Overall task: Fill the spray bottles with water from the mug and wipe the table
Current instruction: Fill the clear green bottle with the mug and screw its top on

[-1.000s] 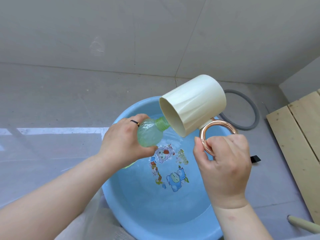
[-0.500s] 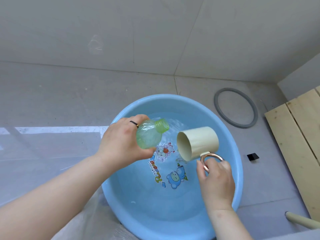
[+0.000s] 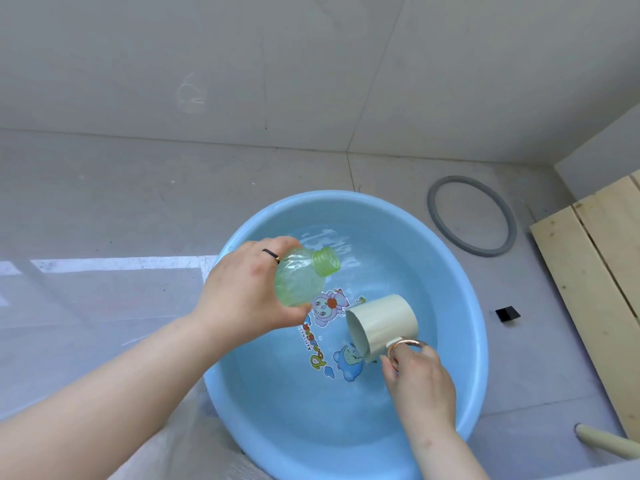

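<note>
Left hand (image 3: 242, 292) grips uncapped green spray bottle (image 3: 300, 277), tilted, frame centre, above blue basin (image 3: 478, 341). Right hand (image 3: 417, 379) grips cream mug (image 3: 382, 323) by copper handle, mug on side, low in basin water, lower right of centre.

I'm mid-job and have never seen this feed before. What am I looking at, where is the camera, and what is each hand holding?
There is no machine here. A person works with bare hands, and the single picture comes from a camera on their head, looking down. The left hand has its grip round a capless green bottle, tipped over a blue basin of water on the tiled floor. The right hand holds a cream mug by its copper ring handle, low in the basin with its mouth sideways. A grey ring and wooden planks lie beyond.
</note>
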Demonstrator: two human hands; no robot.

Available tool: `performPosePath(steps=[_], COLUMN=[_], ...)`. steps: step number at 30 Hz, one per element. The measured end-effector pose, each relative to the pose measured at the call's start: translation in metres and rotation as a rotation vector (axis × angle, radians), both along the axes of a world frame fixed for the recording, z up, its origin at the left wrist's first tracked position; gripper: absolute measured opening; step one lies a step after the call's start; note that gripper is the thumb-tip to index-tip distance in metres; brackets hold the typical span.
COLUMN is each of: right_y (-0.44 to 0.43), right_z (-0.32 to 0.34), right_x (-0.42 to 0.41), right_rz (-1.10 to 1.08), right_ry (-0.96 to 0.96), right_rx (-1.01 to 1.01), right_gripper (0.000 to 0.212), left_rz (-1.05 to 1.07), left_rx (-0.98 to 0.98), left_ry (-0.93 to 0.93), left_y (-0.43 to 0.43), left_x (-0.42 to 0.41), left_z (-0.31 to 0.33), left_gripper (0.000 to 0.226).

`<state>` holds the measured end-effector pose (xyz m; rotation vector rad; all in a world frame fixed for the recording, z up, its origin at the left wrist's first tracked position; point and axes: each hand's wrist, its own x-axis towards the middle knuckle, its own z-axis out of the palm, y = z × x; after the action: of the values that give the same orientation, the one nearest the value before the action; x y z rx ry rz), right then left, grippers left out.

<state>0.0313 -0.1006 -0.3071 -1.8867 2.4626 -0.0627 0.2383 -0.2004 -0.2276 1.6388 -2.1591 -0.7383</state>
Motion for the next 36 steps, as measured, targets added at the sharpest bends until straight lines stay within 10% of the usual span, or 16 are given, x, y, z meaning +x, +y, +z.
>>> performPosePath(steps=[16, 36], right_y=[-0.011, -0.047], right_z=[0.023, 0.104], right_x=[-0.002, 0.025], right_rz=[-0.580, -0.381], right_ry=[-0.933, -1.081], right_rx=[-0.111, -0.433], right_gripper=[0.044, 0.038], left_rz=[-0.018, 0.046], left_rx=[0.015, 0.102], left_ry=[-0.055, -0.024], left_y=[-0.001, 0.000], left_x=[-0.002, -0.001], left_z=[0.002, 0.004], left_gripper=[0.066, 0.070])
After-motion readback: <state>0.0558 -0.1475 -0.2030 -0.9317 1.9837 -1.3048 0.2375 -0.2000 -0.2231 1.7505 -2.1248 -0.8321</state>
